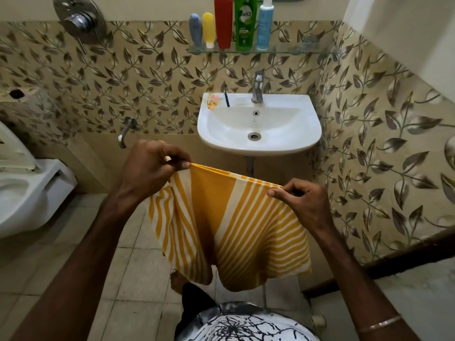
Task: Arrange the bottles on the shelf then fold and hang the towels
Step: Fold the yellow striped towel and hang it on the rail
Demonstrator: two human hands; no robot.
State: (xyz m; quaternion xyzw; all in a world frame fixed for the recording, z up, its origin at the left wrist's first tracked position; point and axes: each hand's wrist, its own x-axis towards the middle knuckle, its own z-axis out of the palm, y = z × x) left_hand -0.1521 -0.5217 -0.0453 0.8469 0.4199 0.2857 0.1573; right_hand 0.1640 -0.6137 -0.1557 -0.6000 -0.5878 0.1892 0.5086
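A yellow and white striped towel [231, 222] hangs doubled over in front of me, below the sink. My left hand [150, 166] pinches its top left corner and my right hand [302, 200] pinches its top right corner, so the upper edge is stretched between them. On the glass shelf [295, 50] above the sink stand several bottles in a row: a grey tube [195, 29], a yellow tube [208, 29], a red bottle [223, 22], a green bottle [245, 22] and a blue and white bottle [264, 25].
A white sink [302, 134] with a chrome tap [258, 87] juts from the leaf-patterned wall. A toilet [29, 193] stands at the left. A shower valve [78, 19] and a wall spout [126, 130] are mounted left of the sink. A dark door sill [394, 257] runs at the right.
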